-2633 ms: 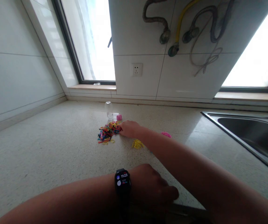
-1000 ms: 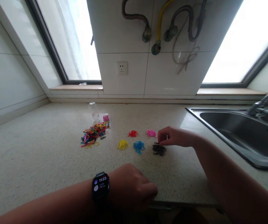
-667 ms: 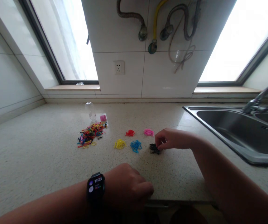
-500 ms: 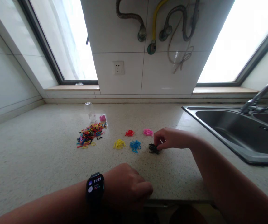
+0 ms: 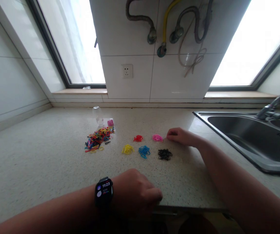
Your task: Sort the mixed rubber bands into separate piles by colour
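Observation:
My right hand (image 5: 181, 136) is just right of a small pile of pink rubber bands (image 5: 157, 137). Its fingers are curled together at the pile's edge, and whatever is between the tips is too small to make out. Below lies a pile of black rubber bands (image 5: 164, 154). Blue bands (image 5: 144, 151), yellow bands (image 5: 128, 149) and red bands (image 5: 138, 138) form separate little piles to the left. My left hand (image 5: 137, 191), with a watch (image 5: 104, 191) at the wrist, rests in a loose fist by the counter's front edge.
A mixed heap of coloured rubber bands (image 5: 98, 139) lies on the left of the speckled counter (image 5: 57, 169). Behind it are a clear jar-like container (image 5: 97, 116) and a small pink object (image 5: 110, 123). A steel sink (image 5: 242, 136) with a tap (image 5: 268, 110) is at right.
My right hand has left the black pile and moved up and right, to beside the pink pile. The black bands are now fully visible. My left hand keeps its place; the view has shifted slightly.

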